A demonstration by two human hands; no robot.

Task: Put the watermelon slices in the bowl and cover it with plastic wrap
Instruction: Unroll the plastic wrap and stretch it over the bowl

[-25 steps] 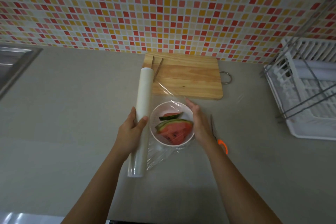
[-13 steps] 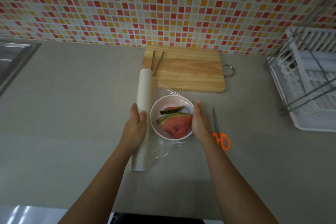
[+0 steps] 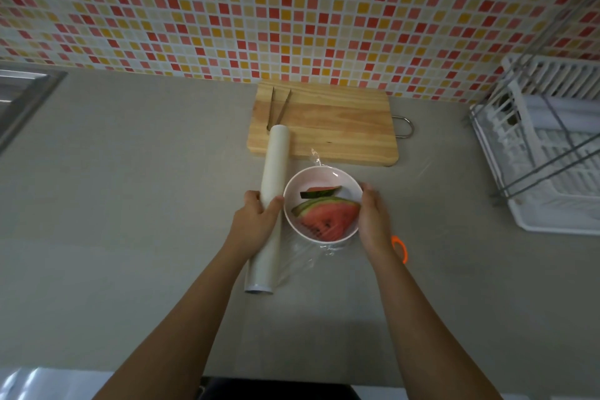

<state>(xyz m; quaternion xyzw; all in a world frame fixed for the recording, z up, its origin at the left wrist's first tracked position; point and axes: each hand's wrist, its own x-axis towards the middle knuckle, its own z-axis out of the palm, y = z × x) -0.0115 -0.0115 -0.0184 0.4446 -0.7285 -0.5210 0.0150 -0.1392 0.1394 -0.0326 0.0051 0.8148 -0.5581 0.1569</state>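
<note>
My left hand (image 3: pixel 256 221) grips the roll (image 3: pixel 274 172) beside the bowl (image 3: pixel 321 169), which stands at the middle of the counter (image 3: pixel 130 221) holding the slices (image 3: pixel 328 217). My right hand (image 3: pixel 373 217), fingers flat, presses the film (image 3: pixel 298 256) against the bowl's side. I pull it taut before sealing.

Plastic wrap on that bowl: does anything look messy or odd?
Slightly. The plastic wrap lies bunched and wrinkled at the bowl's near side, and a crumpled tail sticks up at the far rim. It runs uncut from the roll. Nothing spilled.

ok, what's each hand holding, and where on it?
Left hand grips the plastic wrap roll around its middle. Right hand presses flat against the bowl, right side, gripping nothing.
</note>
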